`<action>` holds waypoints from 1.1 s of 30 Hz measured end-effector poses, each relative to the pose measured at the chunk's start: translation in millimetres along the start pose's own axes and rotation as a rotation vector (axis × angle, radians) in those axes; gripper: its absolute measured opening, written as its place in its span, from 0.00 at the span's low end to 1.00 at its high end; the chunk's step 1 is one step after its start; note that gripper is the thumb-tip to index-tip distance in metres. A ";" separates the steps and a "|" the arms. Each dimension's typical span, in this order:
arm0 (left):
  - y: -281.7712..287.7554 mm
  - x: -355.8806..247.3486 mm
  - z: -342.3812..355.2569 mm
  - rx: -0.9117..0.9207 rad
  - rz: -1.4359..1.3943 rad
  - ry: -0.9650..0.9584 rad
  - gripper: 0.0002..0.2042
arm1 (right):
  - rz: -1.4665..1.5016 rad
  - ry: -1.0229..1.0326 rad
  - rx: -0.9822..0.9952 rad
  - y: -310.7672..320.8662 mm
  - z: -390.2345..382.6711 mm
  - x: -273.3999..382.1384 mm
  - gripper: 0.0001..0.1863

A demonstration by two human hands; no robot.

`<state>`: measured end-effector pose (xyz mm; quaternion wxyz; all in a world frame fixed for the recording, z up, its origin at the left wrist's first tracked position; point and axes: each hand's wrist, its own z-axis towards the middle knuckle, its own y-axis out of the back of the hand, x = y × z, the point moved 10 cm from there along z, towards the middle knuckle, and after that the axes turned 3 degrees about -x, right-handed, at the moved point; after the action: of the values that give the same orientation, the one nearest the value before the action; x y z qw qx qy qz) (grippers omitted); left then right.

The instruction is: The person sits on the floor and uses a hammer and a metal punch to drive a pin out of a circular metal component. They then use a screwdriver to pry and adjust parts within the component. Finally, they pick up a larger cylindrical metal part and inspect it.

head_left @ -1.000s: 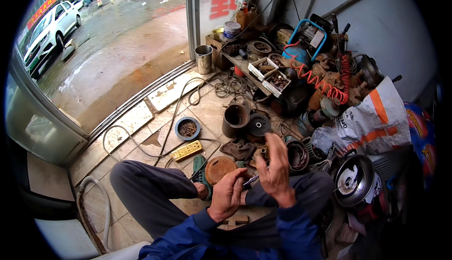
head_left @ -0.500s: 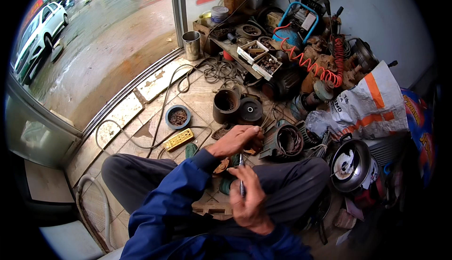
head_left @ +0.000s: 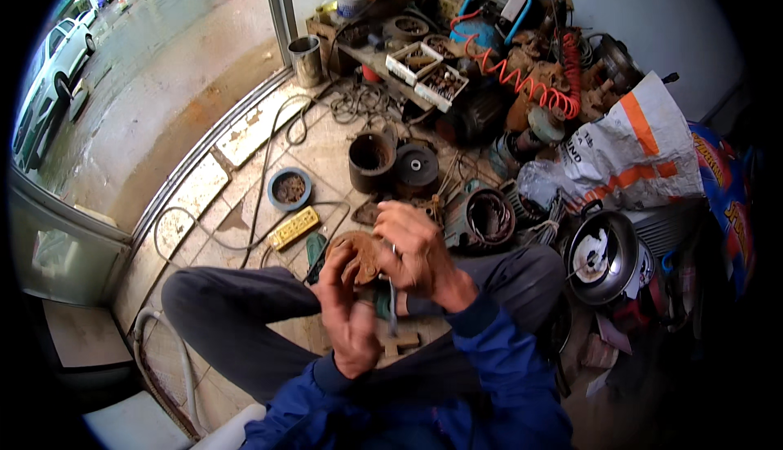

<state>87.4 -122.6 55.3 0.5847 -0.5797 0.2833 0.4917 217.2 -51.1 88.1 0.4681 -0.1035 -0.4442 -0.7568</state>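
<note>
My left hand (head_left: 346, 315), partly smeared by motion, grips a rusty brown round metal part (head_left: 360, 256) between my knees. The part is tilted up, and the fingers curl over its left rim. My right hand (head_left: 418, 254) closes in from the right, its fingers bent at the part's right edge. A slim grey metal tool (head_left: 393, 311) sticks down from below the right palm; its working end is hidden, so its kind is unclear. Beyond the hands stand a rusty hollow cylinder (head_left: 371, 163) and a dark round cover (head_left: 418, 169).
A yellow power strip (head_left: 294, 229) and a blue-rimmed bowl of rusty bits (head_left: 289, 189) lie at left among cables. A motor housing with windings (head_left: 481, 215) sits right of my hands. A black pan (head_left: 603, 258) and a white sack (head_left: 632, 152) crowd the right side.
My left hand has drawn back left and now holds the rusty round part. My right hand has moved forward to it, tool still in hand. The view has shifted slightly.
</note>
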 end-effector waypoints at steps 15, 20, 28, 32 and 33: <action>-62.9 35.6 111.8 0.485 0.510 -0.123 0.23 | -0.178 -0.283 0.108 3.8 -84.4 63.3 0.22; -85.2 50.5 95.2 0.670 0.354 0.102 0.29 | -0.148 -0.563 0.201 14.5 -60.2 31.6 0.24; -36.2 1.1 54.8 0.358 0.328 -0.048 0.34 | -0.104 -0.112 -0.064 2.7 -20.5 17.5 0.38; -41.3 -25.8 -18.0 0.307 0.837 -0.485 0.36 | -0.149 0.036 -0.040 -5.7 -4.8 13.4 0.26; -40.6 -16.9 -22.1 0.283 0.924 -0.506 0.34 | -0.146 0.036 -0.024 -5.0 -3.6 11.7 0.25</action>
<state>123.4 -141.6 83.0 0.4300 -0.1741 0.4223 0.7787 207.8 -60.3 89.8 0.4184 -0.0626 -0.4330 -0.7959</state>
